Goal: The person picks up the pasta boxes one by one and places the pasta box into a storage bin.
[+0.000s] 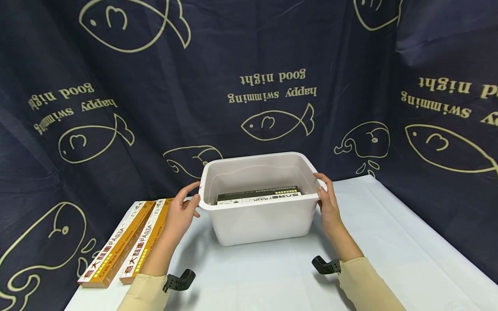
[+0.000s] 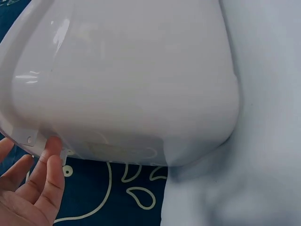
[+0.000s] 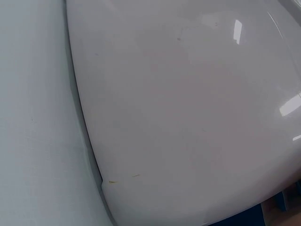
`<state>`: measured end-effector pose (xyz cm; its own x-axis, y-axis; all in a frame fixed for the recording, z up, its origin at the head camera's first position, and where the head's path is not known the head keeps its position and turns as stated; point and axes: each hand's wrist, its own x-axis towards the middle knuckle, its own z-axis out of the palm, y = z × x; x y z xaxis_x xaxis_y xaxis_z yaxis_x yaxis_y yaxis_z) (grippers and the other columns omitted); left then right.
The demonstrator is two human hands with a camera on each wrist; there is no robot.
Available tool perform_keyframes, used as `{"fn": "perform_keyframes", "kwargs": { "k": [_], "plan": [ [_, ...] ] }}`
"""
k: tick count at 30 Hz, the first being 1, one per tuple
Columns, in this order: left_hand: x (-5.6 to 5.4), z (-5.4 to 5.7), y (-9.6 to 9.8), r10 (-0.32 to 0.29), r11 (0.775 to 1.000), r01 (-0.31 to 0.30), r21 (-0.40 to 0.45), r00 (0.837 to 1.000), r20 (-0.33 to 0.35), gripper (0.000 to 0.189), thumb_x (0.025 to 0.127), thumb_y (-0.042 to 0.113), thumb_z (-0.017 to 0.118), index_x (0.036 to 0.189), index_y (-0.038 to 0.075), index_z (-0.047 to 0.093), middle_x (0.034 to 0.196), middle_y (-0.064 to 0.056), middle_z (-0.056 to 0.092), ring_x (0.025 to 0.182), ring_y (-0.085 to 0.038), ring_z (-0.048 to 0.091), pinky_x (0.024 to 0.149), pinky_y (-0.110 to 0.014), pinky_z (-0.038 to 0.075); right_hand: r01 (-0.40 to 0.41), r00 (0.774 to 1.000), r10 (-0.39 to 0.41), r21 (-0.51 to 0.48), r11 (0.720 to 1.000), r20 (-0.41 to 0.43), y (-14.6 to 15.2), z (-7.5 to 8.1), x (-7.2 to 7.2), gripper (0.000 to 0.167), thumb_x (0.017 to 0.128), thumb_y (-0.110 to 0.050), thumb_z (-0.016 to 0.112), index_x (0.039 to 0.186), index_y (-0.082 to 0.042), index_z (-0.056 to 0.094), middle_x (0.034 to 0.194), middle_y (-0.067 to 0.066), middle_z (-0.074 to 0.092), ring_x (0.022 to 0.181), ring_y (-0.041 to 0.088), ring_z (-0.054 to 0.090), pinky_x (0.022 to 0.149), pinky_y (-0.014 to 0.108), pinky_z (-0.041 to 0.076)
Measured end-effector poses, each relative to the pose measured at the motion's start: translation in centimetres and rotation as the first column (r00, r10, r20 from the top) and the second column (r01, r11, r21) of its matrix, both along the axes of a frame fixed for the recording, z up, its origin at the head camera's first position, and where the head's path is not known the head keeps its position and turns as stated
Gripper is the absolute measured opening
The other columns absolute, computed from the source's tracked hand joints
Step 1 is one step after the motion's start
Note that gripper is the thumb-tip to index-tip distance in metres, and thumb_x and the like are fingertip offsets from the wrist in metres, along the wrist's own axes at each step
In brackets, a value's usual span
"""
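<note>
A white plastic bin (image 1: pixel 264 222) stands on the table in the head view, between both hands. My left hand (image 1: pixel 183 211) holds its left rim near the front corner; the left wrist view has several fingers (image 2: pixel 47 181) up under that rim against the wall. At the right rim, my right hand (image 1: pixel 330 203) grips with the thumb over the edge and other fingers beneath, partly hidden. Inside the bin lies a black and white pasta box (image 1: pixel 258 195) marked black pepper flavor sauce. Bin wall (image 3: pixel 188 108) fills most of the right wrist view.
Left of the bin, two orange and white pasta boxes (image 1: pixel 116 246) (image 1: pixel 149 235) lie side by side, partly behind my left forearm. A pale cloth covers the table (image 1: pixel 264 276). Close behind the bin hangs a dark blue curtain (image 1: pixel 218 116) with fish drawings.
</note>
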<state>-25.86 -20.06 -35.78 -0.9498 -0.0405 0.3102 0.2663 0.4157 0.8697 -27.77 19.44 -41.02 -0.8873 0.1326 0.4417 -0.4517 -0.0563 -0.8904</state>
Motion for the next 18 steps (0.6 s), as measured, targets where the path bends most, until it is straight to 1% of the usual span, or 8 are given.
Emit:
{"fn": "perform_keyframes", "kwargs": {
  "k": [1,4,7,9,10,14,16,18],
  "plan": [
    [0.1,-0.1,0.0,-0.002,1.000,0.002,-0.002,1.000,-0.011,0.040,0.103,0.026,0.054,0.144,0.025,0.052,0.127,-0.012,0.064,0.077,-0.017,0.067,0.068,-0.027,0.053,-0.001,1.000,0.001,0.000,1.000,-0.002,0.0,0.0,0.0,0.052,0.100,-0.032,0.034,0.149,-0.016,0.033,0.151,0.001,0.037,0.133,0.018,0.037,0.106,0.032,0.025],
    [0.6,-0.2,-0.1,-0.010,1.000,0.010,0.001,0.999,-0.038,0.040,0.103,0.022,0.054,0.143,0.022,0.053,0.117,-0.015,0.066,0.079,-0.010,0.067,0.069,-0.025,0.056,-0.004,1.000,0.004,-0.003,1.000,-0.006,0.0,0.0,0.0,0.052,0.100,-0.032,0.034,0.149,-0.016,0.033,0.151,0.001,0.038,0.133,0.018,0.037,0.106,0.032,0.025],
    [1.1,-0.5,-0.4,-0.009,1.000,0.009,0.004,0.999,-0.039,0.039,0.104,0.021,0.053,0.143,0.022,0.053,0.115,-0.017,0.066,0.079,-0.005,0.067,0.069,-0.025,0.057,-0.005,1.000,0.005,-0.003,1.000,-0.005,0.0,-0.1,0.0,0.052,0.100,-0.032,0.034,0.149,-0.015,0.033,0.150,0.001,0.038,0.133,0.018,0.038,0.107,0.032,0.025],
    [1.4,-0.8,-0.6,-0.007,1.000,0.007,-0.003,0.999,-0.033,0.039,0.104,0.020,0.053,0.143,0.021,0.052,0.120,-0.016,0.065,0.080,-0.004,0.067,0.069,-0.024,0.057,-0.004,1.000,0.004,-0.002,1.000,-0.002,0.0,0.0,0.0,0.052,0.100,-0.032,0.034,0.149,-0.015,0.033,0.151,0.001,0.038,0.133,0.017,0.038,0.109,0.035,0.024],
    [1.6,-1.0,-0.8,-0.007,1.000,0.007,-0.005,1.000,-0.028,0.039,0.104,0.021,0.053,0.143,0.020,0.052,0.126,-0.015,0.063,0.081,-0.003,0.067,0.070,-0.024,0.057,0.000,1.000,0.000,0.006,1.000,0.002,-0.1,0.0,0.0,0.052,0.100,-0.032,0.034,0.149,-0.016,0.033,0.151,0.001,0.038,0.133,0.016,0.037,0.110,0.037,0.023],
    [2.2,-1.6,-1.4,-0.009,0.999,0.007,-0.045,1.000,-0.023,0.042,0.103,0.021,0.055,0.145,0.017,0.050,0.145,-0.012,0.054,0.086,0.003,0.066,0.071,-0.023,0.057,0.014,1.000,-0.014,0.031,0.999,0.012,0.0,0.0,0.0,0.052,0.100,-0.034,0.034,0.149,-0.018,0.034,0.154,-0.001,0.035,0.135,0.013,0.035,0.117,0.051,0.018],
    [2.6,-1.9,-1.6,-0.004,0.997,0.002,-0.073,1.000,-0.030,0.044,0.102,0.020,0.057,0.145,0.016,0.050,0.149,-0.011,0.051,0.089,0.009,0.063,0.072,-0.022,0.057,0.019,1.000,-0.020,0.043,0.999,0.015,0.0,0.0,0.0,0.052,0.100,-0.035,0.034,0.149,-0.019,0.034,0.155,-0.002,0.034,0.137,0.012,0.033,0.119,0.056,0.015],
    [3.0,-2.2,-2.0,0.010,0.994,-0.013,-0.108,0.999,-0.033,0.045,0.102,0.020,0.058,0.145,0.016,0.050,0.150,-0.011,0.050,0.091,0.014,0.060,0.074,-0.020,0.055,0.016,1.000,-0.016,0.038,0.999,0.010,0.1,0.0,0.0,0.052,0.100,-0.035,0.034,0.149,-0.019,0.034,0.155,-0.002,0.034,0.137,0.013,0.033,0.118,0.057,0.015]
  ]
}}
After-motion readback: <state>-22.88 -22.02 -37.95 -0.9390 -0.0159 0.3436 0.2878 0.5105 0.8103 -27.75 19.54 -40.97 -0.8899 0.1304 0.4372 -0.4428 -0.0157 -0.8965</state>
